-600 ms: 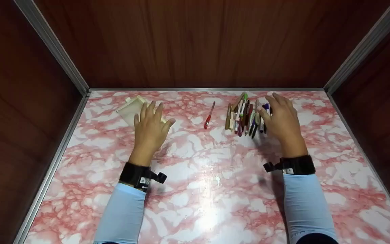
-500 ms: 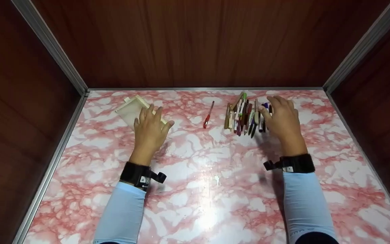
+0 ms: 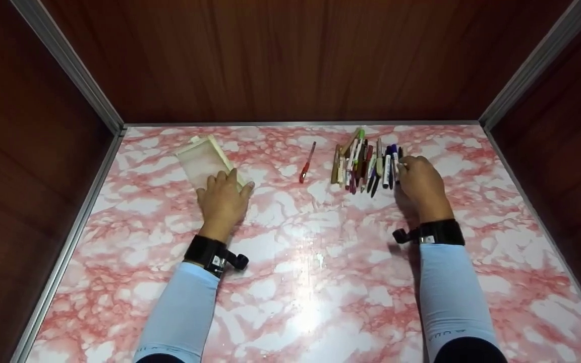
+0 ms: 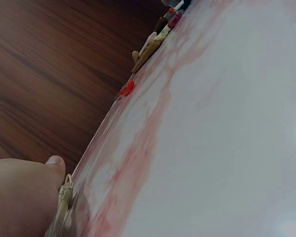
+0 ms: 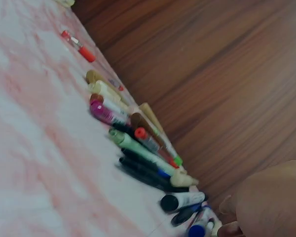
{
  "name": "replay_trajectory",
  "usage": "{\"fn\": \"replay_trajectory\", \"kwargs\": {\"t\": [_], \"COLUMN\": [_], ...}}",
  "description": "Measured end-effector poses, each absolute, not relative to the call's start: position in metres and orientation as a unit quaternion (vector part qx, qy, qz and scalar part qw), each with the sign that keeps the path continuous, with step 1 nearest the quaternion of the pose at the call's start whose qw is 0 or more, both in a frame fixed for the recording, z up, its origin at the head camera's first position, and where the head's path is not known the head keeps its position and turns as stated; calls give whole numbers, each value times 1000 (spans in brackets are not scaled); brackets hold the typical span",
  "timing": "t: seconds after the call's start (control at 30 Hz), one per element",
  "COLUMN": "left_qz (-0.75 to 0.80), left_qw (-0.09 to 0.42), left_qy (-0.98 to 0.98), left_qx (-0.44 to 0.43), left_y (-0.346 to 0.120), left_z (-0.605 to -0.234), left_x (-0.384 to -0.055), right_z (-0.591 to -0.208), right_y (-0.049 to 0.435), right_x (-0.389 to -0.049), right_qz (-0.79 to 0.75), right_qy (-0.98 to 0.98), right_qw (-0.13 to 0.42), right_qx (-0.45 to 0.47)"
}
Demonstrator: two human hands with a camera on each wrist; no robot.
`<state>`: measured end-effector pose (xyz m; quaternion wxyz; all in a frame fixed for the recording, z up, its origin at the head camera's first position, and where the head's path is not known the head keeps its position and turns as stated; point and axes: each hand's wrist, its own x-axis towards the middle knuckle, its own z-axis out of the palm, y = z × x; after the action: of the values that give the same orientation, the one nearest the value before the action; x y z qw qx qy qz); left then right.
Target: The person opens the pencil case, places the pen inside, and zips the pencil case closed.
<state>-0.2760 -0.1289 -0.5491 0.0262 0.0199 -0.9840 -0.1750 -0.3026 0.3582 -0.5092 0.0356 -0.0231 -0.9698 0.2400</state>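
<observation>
My left hand [image 3: 224, 199] rests on a flat, see-through pouch [image 3: 200, 160] with cream edging, fingers spread over its near part and thumb at its right edge. In the left wrist view the thumb lies over the edging, beside a small cream cord loop [image 4: 67, 185]. At the right end of a row of pens and markers [image 3: 368, 164], my right hand [image 3: 422, 181] has its fingers curled down and pinches a pen, mostly hidden behind the fingers. Beside it lie a blue-capped marker [image 5: 197, 230] and a white marker with a black cap [image 5: 180, 201].
A red pen [image 3: 307, 164] lies alone between the pouch and the row. The pink-and-white marbled tabletop [image 3: 290, 252] is bounded by a dark wooden back wall [image 3: 290, 60] and side walls with grey metal edging.
My right hand has come down at the row's right end, its fingers drawing together. My left hand has settled onto the near part of the pouch. The head view has tilted slightly.
</observation>
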Motion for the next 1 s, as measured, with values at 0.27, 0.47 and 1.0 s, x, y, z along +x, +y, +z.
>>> {"fn": "replay_trajectory", "kwargs": {"t": [0.27,0.47,1.0], "left_qz": [-169,-190,-255], "left_qw": [67,49,114], "left_qy": [-983,-979,-958], "left_qx": [25,50,57], "left_y": [-127,-127,-126], "left_z": [-554,-559,-562], "left_x": [-275,-276,-271], "right_z": [-516,-518,-521], "right_y": [362,364,373], "right_x": [-305,-301,-301], "right_qz": [234,233,255], "right_qy": [-970,-971,-966], "right_qw": [56,31,-1], "right_qx": [-21,-40,-44]}}
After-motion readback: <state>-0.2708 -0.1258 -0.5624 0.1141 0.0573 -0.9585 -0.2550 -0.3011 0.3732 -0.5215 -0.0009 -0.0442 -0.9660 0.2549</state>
